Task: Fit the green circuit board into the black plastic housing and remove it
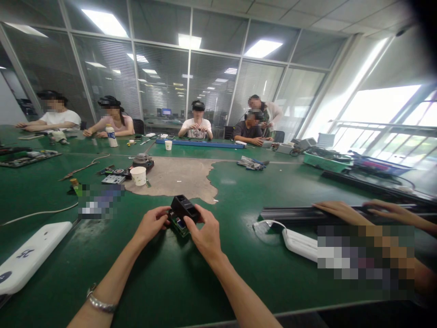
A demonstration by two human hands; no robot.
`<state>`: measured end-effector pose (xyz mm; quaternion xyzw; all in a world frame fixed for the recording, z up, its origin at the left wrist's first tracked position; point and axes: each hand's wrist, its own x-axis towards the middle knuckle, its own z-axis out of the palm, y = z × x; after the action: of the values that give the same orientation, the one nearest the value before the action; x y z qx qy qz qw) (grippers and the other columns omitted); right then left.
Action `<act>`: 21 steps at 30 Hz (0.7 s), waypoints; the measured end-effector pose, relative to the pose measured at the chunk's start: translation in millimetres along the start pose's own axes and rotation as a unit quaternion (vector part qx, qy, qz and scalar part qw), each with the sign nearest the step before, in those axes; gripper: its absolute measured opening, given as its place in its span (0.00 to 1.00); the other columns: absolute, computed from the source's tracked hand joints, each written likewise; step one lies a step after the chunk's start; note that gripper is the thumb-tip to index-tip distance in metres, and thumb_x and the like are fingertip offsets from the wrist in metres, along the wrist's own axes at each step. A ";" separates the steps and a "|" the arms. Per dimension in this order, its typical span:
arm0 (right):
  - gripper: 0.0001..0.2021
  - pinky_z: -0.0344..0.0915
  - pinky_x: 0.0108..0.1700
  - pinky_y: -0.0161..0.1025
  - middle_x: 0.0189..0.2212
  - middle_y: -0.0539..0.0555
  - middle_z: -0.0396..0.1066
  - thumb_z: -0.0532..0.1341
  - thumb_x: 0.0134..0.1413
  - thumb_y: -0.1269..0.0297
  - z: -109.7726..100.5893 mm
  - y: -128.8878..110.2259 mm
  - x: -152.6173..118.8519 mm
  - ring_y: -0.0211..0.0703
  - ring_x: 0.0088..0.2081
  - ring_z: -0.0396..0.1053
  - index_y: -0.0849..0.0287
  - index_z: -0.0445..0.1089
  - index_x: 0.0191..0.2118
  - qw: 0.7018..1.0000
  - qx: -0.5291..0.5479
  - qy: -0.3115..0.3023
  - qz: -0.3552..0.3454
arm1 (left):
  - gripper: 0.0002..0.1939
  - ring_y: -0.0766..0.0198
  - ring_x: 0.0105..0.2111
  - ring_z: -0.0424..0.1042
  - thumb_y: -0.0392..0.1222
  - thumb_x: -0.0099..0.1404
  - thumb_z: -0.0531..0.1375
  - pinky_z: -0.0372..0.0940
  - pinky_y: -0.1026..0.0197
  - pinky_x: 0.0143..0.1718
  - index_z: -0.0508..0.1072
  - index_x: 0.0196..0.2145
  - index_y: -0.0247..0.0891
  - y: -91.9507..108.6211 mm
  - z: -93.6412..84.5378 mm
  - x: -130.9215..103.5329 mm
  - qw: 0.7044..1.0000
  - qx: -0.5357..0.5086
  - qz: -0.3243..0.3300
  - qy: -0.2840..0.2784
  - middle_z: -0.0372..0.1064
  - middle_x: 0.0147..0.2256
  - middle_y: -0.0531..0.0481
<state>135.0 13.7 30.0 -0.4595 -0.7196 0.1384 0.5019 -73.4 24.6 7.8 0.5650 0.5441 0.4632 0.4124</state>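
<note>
Between my two hands, just above the green table, is a black plastic housing (185, 207) with a green circuit board (178, 225) against its lower left side. My left hand (152, 224) pinches the left edge of the board, with its fingertips partly hidden behind it. My right hand (206, 232) is closed around the right end of the housing, and its thumb presses near the board. Whether the board and the housing are joined cannot be made out.
A paper cup (138, 176) and loose electronic parts (114, 178) are ahead on the left, by a worn brown patch (177, 175). White power banks (37, 255) flank me. At right, a co-worker's hands (341, 212) touch a long black bar (290, 214). Several people sit opposite.
</note>
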 end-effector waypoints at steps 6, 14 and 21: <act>0.22 0.63 0.47 0.45 0.43 0.58 0.70 0.62 0.52 0.58 5.3 -6.1 -4.0 0.48 0.44 0.65 0.58 0.65 0.53 0.998 -0.038 -0.026 -0.042 | 0.27 0.60 0.29 0.76 0.47 0.58 0.60 0.71 0.58 0.30 0.65 0.53 0.36 -1.6 1.5 0.6 0.995 -0.083 -0.056 0.000 0.74 0.38 0.43; 0.22 0.60 0.49 0.46 0.44 0.58 0.68 0.60 0.51 0.60 13.7 -6.4 -10.4 0.50 0.46 0.63 0.60 0.64 0.53 0.994 -0.074 -0.058 -0.061 | 0.24 0.67 0.25 0.72 0.37 0.56 0.55 0.65 0.68 0.19 0.67 0.51 0.34 -0.5 -4.2 -0.1 0.996 -0.008 -0.056 0.063 0.70 0.43 0.41; 0.19 0.61 0.47 0.44 0.39 0.57 0.66 0.61 0.49 0.61 10.9 -6.1 -15.0 0.49 0.43 0.63 0.59 0.66 0.48 0.989 -0.110 -0.090 -0.046 | 0.22 0.65 0.23 0.72 0.40 0.58 0.56 0.65 0.67 0.18 0.67 0.50 0.33 2.1 -2.0 0.8 0.997 -0.014 -0.062 0.042 0.72 0.38 0.42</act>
<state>123.7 1.4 20.1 -0.4639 -0.7932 0.0759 0.3872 -74.8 25.2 10.3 0.5040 0.5885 0.4676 0.4254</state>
